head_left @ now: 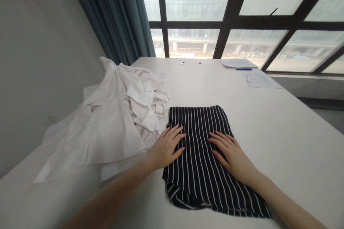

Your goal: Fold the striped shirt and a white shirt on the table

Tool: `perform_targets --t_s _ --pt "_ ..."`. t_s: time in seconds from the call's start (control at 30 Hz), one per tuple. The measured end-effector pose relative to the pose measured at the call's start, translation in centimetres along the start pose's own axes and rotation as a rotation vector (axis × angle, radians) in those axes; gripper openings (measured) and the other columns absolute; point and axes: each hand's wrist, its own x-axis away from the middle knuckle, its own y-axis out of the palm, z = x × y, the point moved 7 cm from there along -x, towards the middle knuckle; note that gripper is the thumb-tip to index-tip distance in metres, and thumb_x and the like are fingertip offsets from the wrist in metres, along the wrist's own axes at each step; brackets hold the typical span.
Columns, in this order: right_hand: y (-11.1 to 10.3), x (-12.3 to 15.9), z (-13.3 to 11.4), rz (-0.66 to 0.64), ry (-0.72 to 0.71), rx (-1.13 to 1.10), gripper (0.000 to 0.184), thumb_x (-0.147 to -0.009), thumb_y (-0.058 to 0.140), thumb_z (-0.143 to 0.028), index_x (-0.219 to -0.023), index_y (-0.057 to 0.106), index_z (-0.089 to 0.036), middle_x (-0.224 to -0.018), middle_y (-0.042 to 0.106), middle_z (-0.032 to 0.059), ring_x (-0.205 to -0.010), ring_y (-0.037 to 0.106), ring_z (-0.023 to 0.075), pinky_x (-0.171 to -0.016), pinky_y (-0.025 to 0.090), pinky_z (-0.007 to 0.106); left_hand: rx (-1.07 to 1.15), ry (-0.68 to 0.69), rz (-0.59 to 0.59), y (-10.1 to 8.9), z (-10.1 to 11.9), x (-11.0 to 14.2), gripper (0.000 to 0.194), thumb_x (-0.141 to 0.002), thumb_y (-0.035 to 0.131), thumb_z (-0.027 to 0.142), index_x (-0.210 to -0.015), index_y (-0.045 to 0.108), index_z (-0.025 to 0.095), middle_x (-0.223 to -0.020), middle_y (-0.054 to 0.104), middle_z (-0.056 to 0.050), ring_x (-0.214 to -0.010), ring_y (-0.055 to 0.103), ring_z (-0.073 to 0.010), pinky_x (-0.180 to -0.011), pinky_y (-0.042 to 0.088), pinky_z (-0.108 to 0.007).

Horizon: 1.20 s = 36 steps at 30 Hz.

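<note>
Wall (40,61): grey, plain, at far left.

White cloth (107,125): one heap, piece count uncertain; crumpled, loosely draped over the left of the counter (268,114). Unfolded; by the look of it, no ordering done here.

Curtain (120,18): dark blue-green, hanging in folds behind the heap.

Left hand (169,146): palm down, fingers extended and slightly spread, resting on the left part of the striped cloth; gripping nothing.

Striped cloth (197,164): black with thin white stripes; on the counter in front of the person, between and beneath the hands, just beside the white heap. Laid as a compact, near-rectangular panel, apparently folded. Condition, as judged: mostly flat and shaped, far edge fairly straight; near edge uneven, its near left corner bunched, so some neatening seems left.

Right hand (232,154): palm down, fingers extended, lying on the right part of the striped cloth; no grip taken.

Papers (238,63): at the far right of the counter, well apart from the cloth, with a blue pen (244,69) at their near edge.
</note>
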Motion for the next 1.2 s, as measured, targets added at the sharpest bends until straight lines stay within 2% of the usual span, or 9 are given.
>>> perform_targets --t_s 1.2 --pt "-0.03 0.02 -0.01 0.002 -0.006 0.004 0.036 -0.097 0.045 -0.034 -0.131 0.054 -0.025 -0.146 0.049 0.0042 -0.138 0.039 0.0237 -0.112 0.034 0.051 0.007 0.009 0.01 -0.04 0.11 0.08 0.043 -0.094 0.053 0.03 -0.135 0.047 0.021 -0.151 0.041 -0.011 -0.144 0.03 -0.0269 -0.117 0.026 -0.052"
